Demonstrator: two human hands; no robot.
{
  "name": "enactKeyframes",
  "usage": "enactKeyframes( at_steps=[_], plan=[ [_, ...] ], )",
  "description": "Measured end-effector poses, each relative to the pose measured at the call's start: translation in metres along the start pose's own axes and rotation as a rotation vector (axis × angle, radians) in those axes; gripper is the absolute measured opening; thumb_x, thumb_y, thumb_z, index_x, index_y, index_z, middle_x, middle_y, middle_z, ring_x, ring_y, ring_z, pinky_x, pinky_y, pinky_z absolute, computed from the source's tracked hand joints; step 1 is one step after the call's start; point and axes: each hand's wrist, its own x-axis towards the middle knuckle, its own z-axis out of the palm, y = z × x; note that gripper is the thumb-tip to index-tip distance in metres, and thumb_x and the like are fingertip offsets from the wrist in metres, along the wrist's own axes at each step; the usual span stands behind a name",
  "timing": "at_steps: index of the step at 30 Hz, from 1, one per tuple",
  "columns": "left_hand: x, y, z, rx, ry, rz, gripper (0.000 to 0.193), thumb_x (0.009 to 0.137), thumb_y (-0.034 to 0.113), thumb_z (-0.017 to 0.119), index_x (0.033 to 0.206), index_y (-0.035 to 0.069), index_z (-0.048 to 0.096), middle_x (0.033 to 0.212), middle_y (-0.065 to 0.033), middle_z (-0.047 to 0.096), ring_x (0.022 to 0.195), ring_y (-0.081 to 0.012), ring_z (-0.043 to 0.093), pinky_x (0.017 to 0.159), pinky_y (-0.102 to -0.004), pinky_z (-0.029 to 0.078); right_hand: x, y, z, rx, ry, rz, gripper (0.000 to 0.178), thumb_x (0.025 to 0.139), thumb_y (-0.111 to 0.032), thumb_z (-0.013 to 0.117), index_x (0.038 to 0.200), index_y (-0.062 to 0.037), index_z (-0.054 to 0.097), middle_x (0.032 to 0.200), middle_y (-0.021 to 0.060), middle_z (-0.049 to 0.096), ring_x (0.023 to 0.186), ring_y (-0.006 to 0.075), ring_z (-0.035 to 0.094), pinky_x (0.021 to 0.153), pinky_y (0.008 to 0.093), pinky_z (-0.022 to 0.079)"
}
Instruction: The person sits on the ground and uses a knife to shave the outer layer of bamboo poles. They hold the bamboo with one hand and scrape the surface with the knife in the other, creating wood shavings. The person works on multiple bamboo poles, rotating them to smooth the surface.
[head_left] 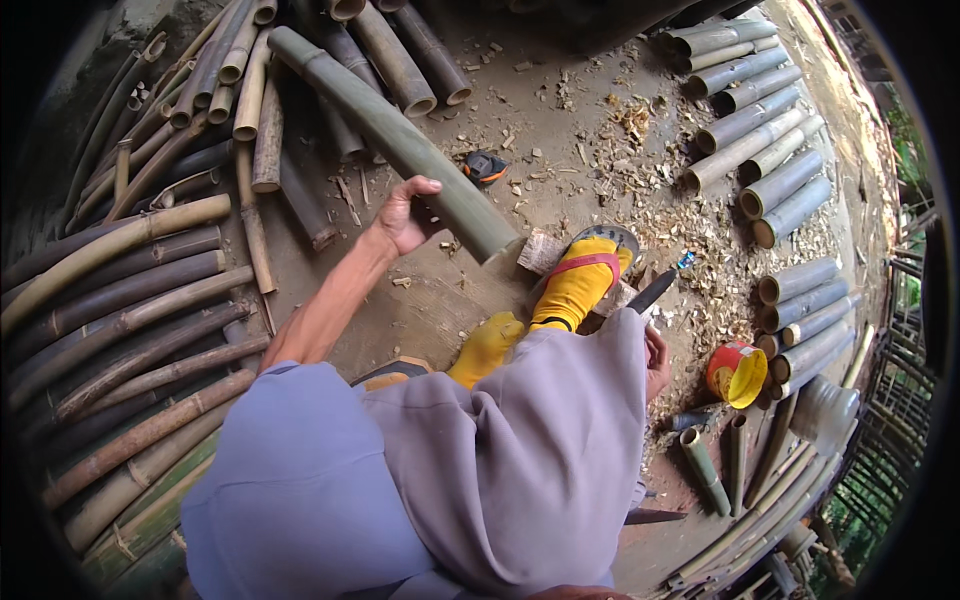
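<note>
A long greenish-grey bamboo pole (400, 140) slants across the upper middle, its lower right end just above a small wooden block (541, 251). Gripping it near that end, my left hand (408, 215) has its thumb on the near side and its fingers underneath. My right hand (657, 362) is by my right knee, partly covered by the grey trouser cloth, with its fingers curled. From beside it a dark knife blade (655, 291) points up and right; the handle is hidden. My foot in a yellow sock and red-strapped sandal (585, 268) stands beside the block.
Bamboo poles (150, 260) are piled along the left. Cut bamboo pieces (750, 140) lie in rows on the right, near a red and yellow can (737, 373). A black and orange tape measure (484, 168) sits beyond the pole. Wood shavings (640, 200) litter the floor.
</note>
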Motion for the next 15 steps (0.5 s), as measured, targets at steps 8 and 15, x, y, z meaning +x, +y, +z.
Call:
enactKeyframes(
  at_steps=[8, 15],
  plan=[
    [0.013, -0.118, 0.133, -0.261, -0.346, -0.122, 0.035, 0.075, 0.018, 0.074, 0.106, 0.009, 0.060, 0.106, -0.0051, 0.063, 0.106, -0.0199, 0.056, 0.100, -0.0412, 0.043, 0.042, -0.096, 0.089, 0.326, -0.309, -0.139, 0.055, 0.084, -0.015, 0.070, 0.131, -0.0064, 0.042, 0.106, 0.0100, 0.056, 0.094, 0.0191, 0.061, 0.073, 0.0298, 0.056],
    [-0.006, -0.104, 0.050, -0.531, -0.021, -0.045, 0.096, 0.062, 0.051, 0.082, 0.135, 0.008, 0.037, 0.136, -0.0118, 0.044, 0.129, -0.0283, 0.039, 0.111, -0.0545, 0.024, 0.055, -0.071, 0.016, 0.408, -0.238, -0.196, 0.061, 0.067, -0.008, 0.070, 0.125, -0.0049, 0.050, 0.116, 0.0124, 0.052, 0.108, 0.0208, 0.054, 0.091, 0.0327, 0.047]
  ],
)
